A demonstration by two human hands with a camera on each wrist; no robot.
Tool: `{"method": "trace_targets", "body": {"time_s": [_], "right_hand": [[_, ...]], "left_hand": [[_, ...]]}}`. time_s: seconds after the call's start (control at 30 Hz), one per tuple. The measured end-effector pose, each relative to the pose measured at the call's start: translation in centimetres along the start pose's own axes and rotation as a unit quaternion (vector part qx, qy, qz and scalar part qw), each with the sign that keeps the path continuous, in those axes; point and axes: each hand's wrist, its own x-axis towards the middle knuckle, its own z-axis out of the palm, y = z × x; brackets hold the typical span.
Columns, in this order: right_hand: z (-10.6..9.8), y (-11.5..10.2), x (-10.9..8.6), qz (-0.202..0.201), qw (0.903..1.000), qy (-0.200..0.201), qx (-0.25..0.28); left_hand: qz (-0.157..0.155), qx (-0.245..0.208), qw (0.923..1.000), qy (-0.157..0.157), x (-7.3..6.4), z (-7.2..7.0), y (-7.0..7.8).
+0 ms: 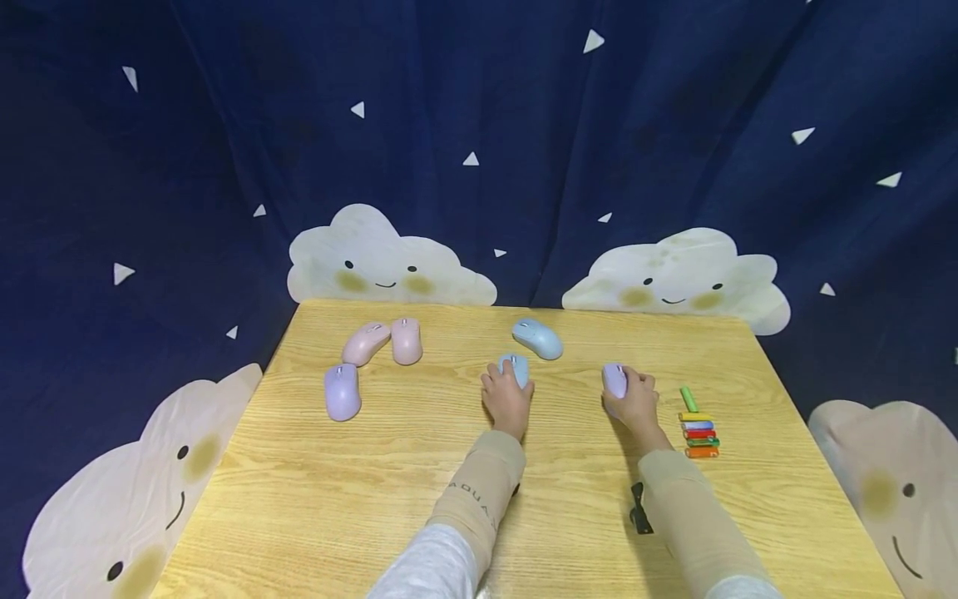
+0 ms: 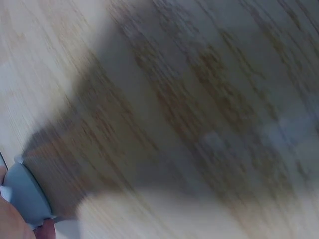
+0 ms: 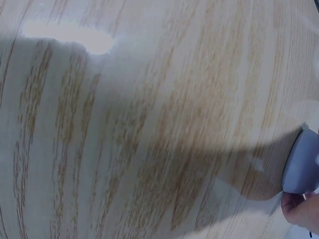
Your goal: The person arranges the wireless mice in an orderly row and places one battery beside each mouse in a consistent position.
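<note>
Over the table [image 1: 314, 516], forearms [image 1: 481, 487] outstretched, left hand [image 1: 509, 406] curled round blue mouse [image 1: 517, 366], right hand [image 1: 637, 406] round lilac mouse [image 1: 614, 380].

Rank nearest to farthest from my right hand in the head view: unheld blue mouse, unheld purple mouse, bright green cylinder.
1. Bright green cylinder: just right of your right hand.
2. Unheld blue mouse: left, farther back.
3. Unheld purple mouse: far left.

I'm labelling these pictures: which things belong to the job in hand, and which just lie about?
Likely part of the job:
blue mouse in left fingers
purple mouse in right fingers
other four mice

Apparently just lying about:
coloured cylinders right of the mice
</note>
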Motion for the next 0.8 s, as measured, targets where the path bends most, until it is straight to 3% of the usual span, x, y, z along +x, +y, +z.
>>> {"method": "trace_targets", "body": {"time_s": [0.13,0.4,0.57,0.8], "right_hand": [[0.0,0.1,0.0,0.000,1.0000,0.001,0.001],[0.1,0.1,0.1,0.000,1.0000,-0.002,0.003],[0.2,0.1,0.1,0.002,1.0000,-0.004,0.003],[0.0,0.1,0.0,-0.003,1.0000,0.000,0.004]], "left_hand": [[0.008,0.006,0.9999,-0.006,0.1,0.0,-0.2],[0.061,0.041,0.9967,0.034,1.4,-1.0,-2.3],[0.102,0.085,0.9899,0.049,3.6,-2.7,-5.2],[0.089,0.113,0.9877,0.061,6.4,-5.8,-10.7]]}}
